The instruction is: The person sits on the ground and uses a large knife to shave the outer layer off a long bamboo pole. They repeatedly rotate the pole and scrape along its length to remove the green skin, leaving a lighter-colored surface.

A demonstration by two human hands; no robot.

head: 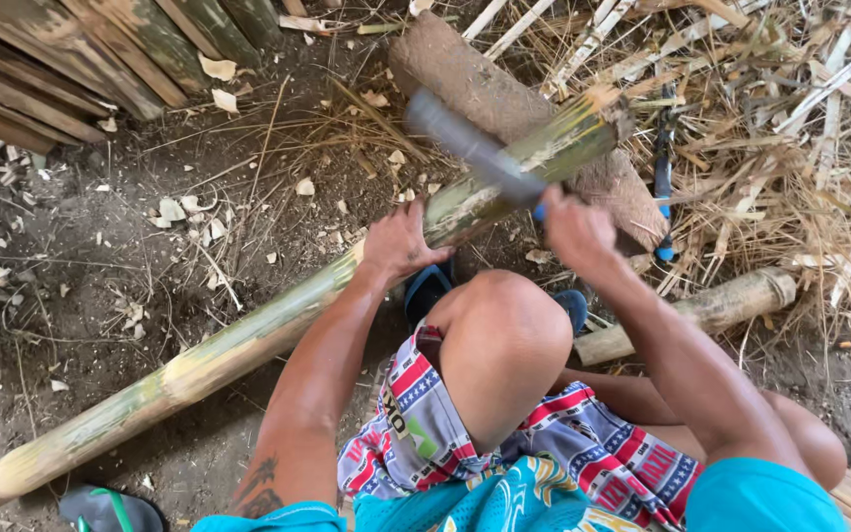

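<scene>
A long green bamboo pole (238, 340) lies slantwise across the dirt, its far end propped on a brown log (490, 84). My left hand (401, 241) presses flat on the pole near its middle. My right hand (575, 229) grips the blue handle of a big knife, and its grey blade (470, 148), blurred by motion, is over the pole's upper end. My bent knee (504, 335) sits between the two arms.
Split bamboo strips and dry shavings (790, 118) pile up at the right. A shorter bamboo piece (711, 307) lies beside my leg. Weathered planks (100, 49) are stacked at the upper left. A blue-handled tool (664, 177) rests behind the log. A sandal (110, 510) lies below.
</scene>
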